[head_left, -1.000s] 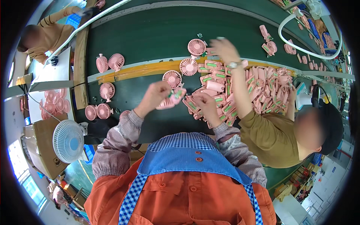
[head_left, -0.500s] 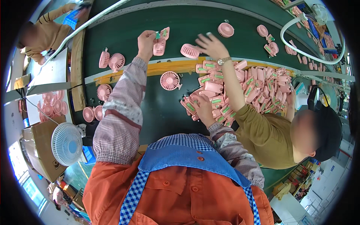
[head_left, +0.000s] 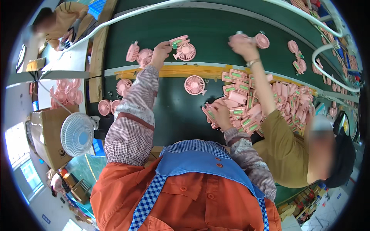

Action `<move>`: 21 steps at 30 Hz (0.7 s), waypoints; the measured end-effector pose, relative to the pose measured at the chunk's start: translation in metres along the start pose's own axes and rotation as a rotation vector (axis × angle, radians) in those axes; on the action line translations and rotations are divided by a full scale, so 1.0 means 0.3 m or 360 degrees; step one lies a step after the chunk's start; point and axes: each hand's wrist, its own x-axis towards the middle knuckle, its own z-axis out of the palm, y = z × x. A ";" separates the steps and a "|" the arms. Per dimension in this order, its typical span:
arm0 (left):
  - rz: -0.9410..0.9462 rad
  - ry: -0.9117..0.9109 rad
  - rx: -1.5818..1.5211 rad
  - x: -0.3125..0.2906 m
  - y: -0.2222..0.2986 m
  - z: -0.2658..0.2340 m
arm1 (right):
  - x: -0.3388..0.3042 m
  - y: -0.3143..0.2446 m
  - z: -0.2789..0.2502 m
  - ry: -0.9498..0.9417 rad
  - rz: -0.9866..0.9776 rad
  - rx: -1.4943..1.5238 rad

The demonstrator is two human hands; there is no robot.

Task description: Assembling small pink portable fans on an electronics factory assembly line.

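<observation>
**Fan (head_left: pixel 185 51) now face-up beside the left hand (head_left: pixel 161 54)**

Since the earlier frame, the fan at the left hand has turned from edge-on to face-up. A second fan has gone from the space toward the co-worker's hand (head_left: pixel 243 44).

Table (head_left: pixel 216 23): the fan appears to rest on the green surface, beyond the yellow tape (head_left: pixel 162 72). Two people share this surface; crossing reaches could cause a collision.

Pile (head_left: pixel 285 96): pieces overlap loosely. Pulling one from beneath others could cause a slide or snag.

Right hand (head_left: pixel 222 113): fingers bent over a case (head_left: pixel 205 112) at the pile's left edge. Whether they pinch it, cannot tell. A shallow hold could drop it.

Left hand: fingertips gathered at the end of the fan's handle (head_left: pixel 183 37). Release or pinch: cannot tell. A trailing finger could drag the fan askew.

Board (head_left: pixel 175 44): green, exposed in the handle. A careless touch could dislodge it.
</observation>
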 end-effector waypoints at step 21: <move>0.0040 0.0339 0.1734 -0.894 -0.377 -0.238 | -0.085 -0.206 -0.057 -0.0260 0.0877 0.1008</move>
